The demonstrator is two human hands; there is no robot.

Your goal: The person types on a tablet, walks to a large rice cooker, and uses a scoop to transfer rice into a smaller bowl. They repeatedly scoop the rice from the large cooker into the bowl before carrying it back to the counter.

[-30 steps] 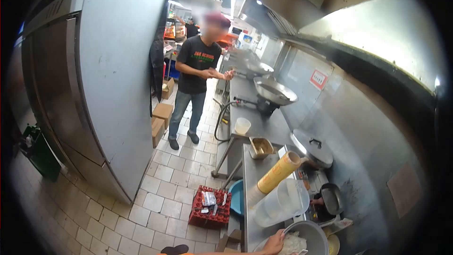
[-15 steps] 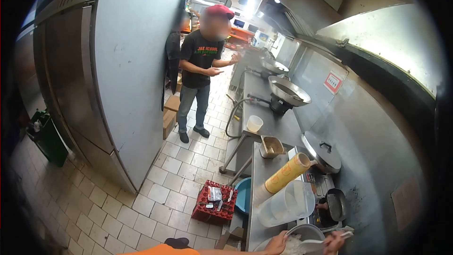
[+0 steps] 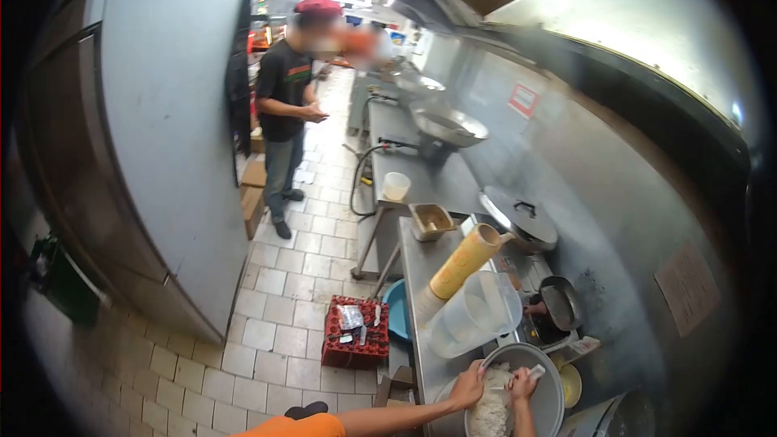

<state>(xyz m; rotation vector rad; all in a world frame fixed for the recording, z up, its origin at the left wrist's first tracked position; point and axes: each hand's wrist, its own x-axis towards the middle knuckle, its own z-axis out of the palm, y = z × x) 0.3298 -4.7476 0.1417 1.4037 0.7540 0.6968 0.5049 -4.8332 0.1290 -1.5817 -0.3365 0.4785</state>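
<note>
At the lower right, a large grey pot (image 3: 554, 392) holds white rice (image 3: 490, 413). My left hand (image 3: 467, 386) is closed on the pot's left rim. Inside the pot's opening, my right hand (image 3: 524, 387) is wrapped round the handle of a white paddle (image 3: 536, 372), over the rice. The paddle's blade is hard to make out against the rice. Just beyond the pot, a clear plastic container (image 3: 465, 320) leans on the steel counter (image 3: 418, 275), beside an upright yellow roll (image 3: 465, 261).
A person in a red cap (image 3: 283, 89) stands in the aisle, another behind. A red crate (image 3: 354, 348) and blue basin (image 3: 396, 307) are on the floor. Along the wall are a lidded pot (image 3: 520, 218), a black pan (image 3: 558, 303) and a wok (image 3: 449, 125).
The view has swung right and down, so more of the pot shows. My right hand has moved inward over the rice with the paddle. The person in the cap has turned, hands together.
</note>
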